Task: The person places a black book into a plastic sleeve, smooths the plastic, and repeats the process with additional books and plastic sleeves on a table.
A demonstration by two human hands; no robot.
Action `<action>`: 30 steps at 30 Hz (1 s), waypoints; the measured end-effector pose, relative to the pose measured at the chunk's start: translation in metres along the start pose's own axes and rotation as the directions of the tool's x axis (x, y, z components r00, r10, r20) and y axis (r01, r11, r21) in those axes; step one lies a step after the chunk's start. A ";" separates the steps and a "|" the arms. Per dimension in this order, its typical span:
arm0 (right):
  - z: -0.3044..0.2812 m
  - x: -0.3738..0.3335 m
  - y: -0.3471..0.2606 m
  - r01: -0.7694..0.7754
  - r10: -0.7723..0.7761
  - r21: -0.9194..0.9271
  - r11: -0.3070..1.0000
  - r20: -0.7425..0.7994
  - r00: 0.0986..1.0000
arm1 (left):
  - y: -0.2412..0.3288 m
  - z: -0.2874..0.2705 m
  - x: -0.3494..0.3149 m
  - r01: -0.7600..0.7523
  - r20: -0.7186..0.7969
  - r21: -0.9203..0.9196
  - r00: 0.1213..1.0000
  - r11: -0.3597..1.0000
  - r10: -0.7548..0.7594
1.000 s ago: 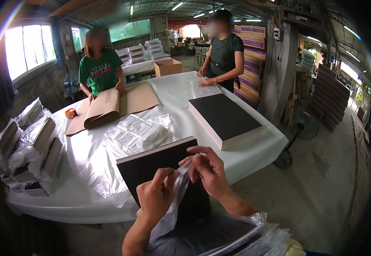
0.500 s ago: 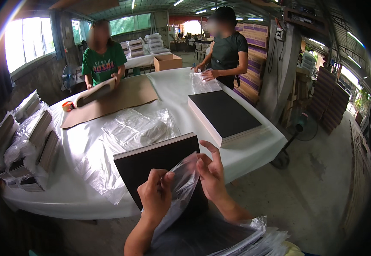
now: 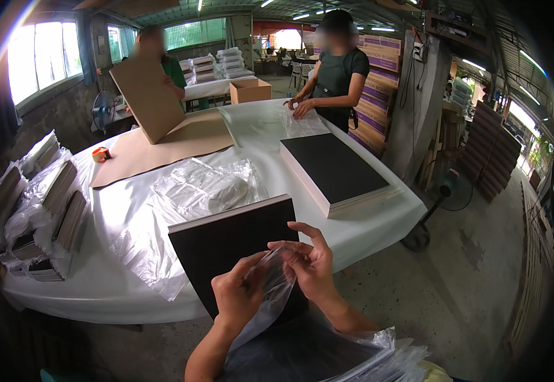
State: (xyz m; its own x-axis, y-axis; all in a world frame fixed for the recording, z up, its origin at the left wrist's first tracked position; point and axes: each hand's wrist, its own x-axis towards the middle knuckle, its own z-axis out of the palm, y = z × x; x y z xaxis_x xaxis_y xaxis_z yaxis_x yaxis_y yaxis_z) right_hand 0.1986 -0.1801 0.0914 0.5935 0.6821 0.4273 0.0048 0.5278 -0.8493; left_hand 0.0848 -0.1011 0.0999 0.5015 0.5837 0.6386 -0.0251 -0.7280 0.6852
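My left hand [image 3: 236,298] pinches the edge of a clear plastic bag [image 3: 270,305] between thumb and fingers. My right hand [image 3: 314,270] grips the same edge close beside it, its index finger raised. Behind both hands, a stack of black boards [image 3: 207,248] with pale edges stands tilted at the table's near edge. The bag hangs from my fingers toward several more clear bags [image 3: 379,350] at the bottom of the view. How far the bag lies from the boards cannot be made out.
On the white-covered table [image 3: 238,121] lie a thick stack of black boards [image 3: 337,169], crumpled plastic [image 3: 200,188], brown paper [image 3: 207,137] and a tape roll [image 3: 101,155]. Wrapped bundles [image 3: 41,204] pile up at left. Two people work across the table, one holding a brown board [image 3: 146,95].
My hands have drawn together on the bag's edge, the right one moving down and left. Across the table, the person at left has raised a brown board upright.
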 end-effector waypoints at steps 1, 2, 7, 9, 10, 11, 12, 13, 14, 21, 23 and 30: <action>0.001 0.000 -0.001 0.003 -0.003 -0.004 1.000 0.005 1.000 | -0.004 0.002 -0.001 -0.020 -0.033 -0.029 0.999 0.999 0.019; 0.001 -0.001 -0.001 0.005 -0.005 -0.008 1.000 0.010 1.000 | -0.006 0.003 -0.002 -0.041 -0.066 -0.058 0.997 0.997 0.037; -0.005 -0.004 0.006 0.063 -0.064 -0.106 0.992 -0.014 0.998 | -0.006 -0.002 -0.003 -0.044 -0.052 -0.061 0.998 0.997 0.041; -0.007 -0.005 0.006 0.082 -0.084 -0.142 0.986 -0.009 0.996 | -0.005 -0.003 -0.004 -0.011 -0.003 -0.035 1.000 0.999 0.011; -0.005 -0.006 0.003 0.077 -0.080 -0.162 0.984 -0.012 0.997 | -0.005 -0.004 -0.005 0.011 0.014 -0.029 1.000 1.000 -0.010; -0.005 -0.006 0.002 0.072 -0.076 -0.183 0.981 -0.014 0.997 | -0.006 -0.004 -0.006 0.032 0.031 -0.023 0.999 0.999 -0.031; -0.005 -0.007 0.004 0.068 -0.070 -0.150 0.986 -0.014 0.997 | -0.006 -0.004 -0.007 0.023 0.052 -0.014 0.998 1.000 -0.023; -0.006 -0.007 0.008 0.063 -0.065 -0.117 0.991 -0.013 0.998 | -0.007 -0.005 -0.008 0.015 0.072 -0.005 0.997 1.000 -0.014; -0.006 -0.007 0.010 0.058 -0.060 -0.084 0.995 -0.012 0.998 | -0.007 -0.005 -0.009 0.006 0.092 0.004 0.996 1.000 -0.006; -0.003 -0.007 0.010 0.041 -0.040 -0.065 0.997 0.010 0.999 | -0.005 0.001 0.001 -0.141 -0.093 -0.111 0.987 0.984 0.131; -0.003 -0.003 0.011 0.121 -0.117 -0.059 0.991 0.069 0.991 | -0.005 0.003 0.000 -0.151 -0.139 -0.201 0.982 0.968 0.125; 0.000 -0.002 0.018 -0.025 -0.008 0.217 0.976 0.150 0.989 | -0.014 0.000 -0.006 0.251 0.143 -0.747 0.965 0.616 -0.220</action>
State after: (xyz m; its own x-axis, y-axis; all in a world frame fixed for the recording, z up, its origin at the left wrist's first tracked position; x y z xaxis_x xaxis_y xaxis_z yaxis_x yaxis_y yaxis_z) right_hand 0.1976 -0.1718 0.0751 0.4658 0.7461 0.4757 -0.1846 0.6077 -0.7724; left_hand 0.0821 -0.0948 0.0863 0.6135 0.6716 0.4154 -0.5352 -0.0331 0.8441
